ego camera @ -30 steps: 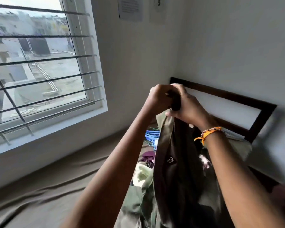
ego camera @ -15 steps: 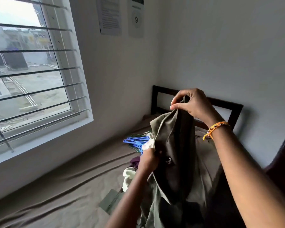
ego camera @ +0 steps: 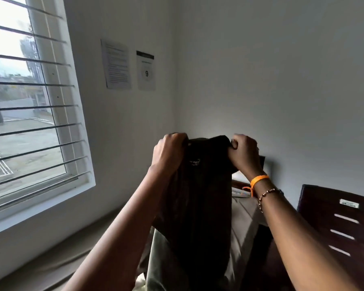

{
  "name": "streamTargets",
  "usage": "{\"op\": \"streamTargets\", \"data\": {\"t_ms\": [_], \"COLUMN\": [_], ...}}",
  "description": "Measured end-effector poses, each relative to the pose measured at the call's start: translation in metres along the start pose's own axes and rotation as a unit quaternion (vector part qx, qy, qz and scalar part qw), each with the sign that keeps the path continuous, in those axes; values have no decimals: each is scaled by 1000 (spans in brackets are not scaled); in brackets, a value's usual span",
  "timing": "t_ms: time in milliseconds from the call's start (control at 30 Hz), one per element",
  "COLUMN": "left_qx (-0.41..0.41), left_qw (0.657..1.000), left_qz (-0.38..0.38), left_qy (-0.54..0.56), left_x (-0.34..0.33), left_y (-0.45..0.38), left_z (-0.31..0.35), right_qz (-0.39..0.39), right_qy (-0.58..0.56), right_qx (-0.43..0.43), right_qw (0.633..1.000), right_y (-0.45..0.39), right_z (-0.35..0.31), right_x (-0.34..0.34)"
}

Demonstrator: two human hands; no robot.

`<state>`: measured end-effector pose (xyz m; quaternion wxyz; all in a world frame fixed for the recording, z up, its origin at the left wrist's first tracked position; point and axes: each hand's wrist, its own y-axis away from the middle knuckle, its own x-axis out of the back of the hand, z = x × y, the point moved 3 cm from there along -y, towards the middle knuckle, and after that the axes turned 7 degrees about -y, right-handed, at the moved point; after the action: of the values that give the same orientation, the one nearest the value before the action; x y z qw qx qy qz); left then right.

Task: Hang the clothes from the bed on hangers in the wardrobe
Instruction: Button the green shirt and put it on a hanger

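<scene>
A dark olive garment (ego camera: 200, 196) hangs in front of me with a small printed label near its top edge. My left hand (ego camera: 169, 153) grips the top edge at its left end. My right hand (ego camera: 243, 153), with an orange band and a bead bracelet at the wrist, grips the right end of that edge. The cloth is stretched between the two hands and drops down over the bed (ego camera: 243, 219). The pile of clothes and the hangers on the bed are hidden behind the garment. No wardrobe is in view.
A barred window (ego camera: 29, 114) fills the left wall. Two paper sheets (ego camera: 130, 67) are stuck on the wall by the corner. A dark wooden chair back (ego camera: 340, 223) stands at the right, beside the bed. The bed's dark headboard (ego camera: 262, 161) shows behind my right hand.
My left hand came up from the middle of the garment to its top edge. Both hands moved apart and spread the top edge. My view tilted upward, hiding the pile and the blue hangers.
</scene>
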<state>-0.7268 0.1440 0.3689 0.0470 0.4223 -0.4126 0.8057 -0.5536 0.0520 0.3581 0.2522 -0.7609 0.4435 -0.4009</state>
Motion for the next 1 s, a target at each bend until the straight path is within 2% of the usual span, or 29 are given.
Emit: {"op": "streamTargets", "data": {"t_ms": [67,167,200,267,333,367,433,467,500,533,600,633,700,733,767,833,867,933,1000], "left_qx": [48,154,177,209,254,261,232,212,201,211,272,291,311,323,335,335,333,321,304], "left_qw": [999,988,983,977,958,932,851,813,793,790,815,830,834,834,827,795,789,787,799], "left_qz": [21,-3,-17,-28,-2,30,106,130,128,99,28,44,107,128,117,61,44,29,28], "left_qy": [2,-29,-40,-13,131,248,459,527,560,567,511,475,442,428,436,501,515,527,518], "left_x": [8,10,11,21,36,45,58,61,60,51,29,27,31,32,32,23,15,12,15], "left_y": [6,30,37,40,31,27,25,27,30,31,40,42,43,43,47,56,62,76,90], "left_z": [-9,-29,-32,-30,-27,-23,-8,0,10,16,18,14,-1,-9,-12,-11,-13,-11,-9], "right_qz": [107,239,252,182,87,77,159,214,231,204,122,132,233,255,230,116,84,78,96], "right_qy": [-27,-90,-99,-67,-35,-50,-123,-157,-177,-179,-160,-172,-218,-219,-207,-173,-167,-186,-217], "right_qx": [14,52,53,10,-59,-74,-30,16,52,66,31,19,18,22,11,-56,-84,-115,-119], "right_qw": [994,965,961,981,994,993,979,964,955,960,979,976,947,941,951,976,979,973,964], "right_y": [-11,-21,-22,-32,-38,-37,-21,-8,0,5,12,13,21,26,30,36,40,50,62], "right_z": [-17,-45,-50,-49,-41,-39,-47,-55,-60,-63,-61,-59,-54,-51,-47,-33,-25,-15,-11], "right_x": [35,82,92,99,107,113,122,122,115,103,82,80,88,89,83,61,51,40,35]}}
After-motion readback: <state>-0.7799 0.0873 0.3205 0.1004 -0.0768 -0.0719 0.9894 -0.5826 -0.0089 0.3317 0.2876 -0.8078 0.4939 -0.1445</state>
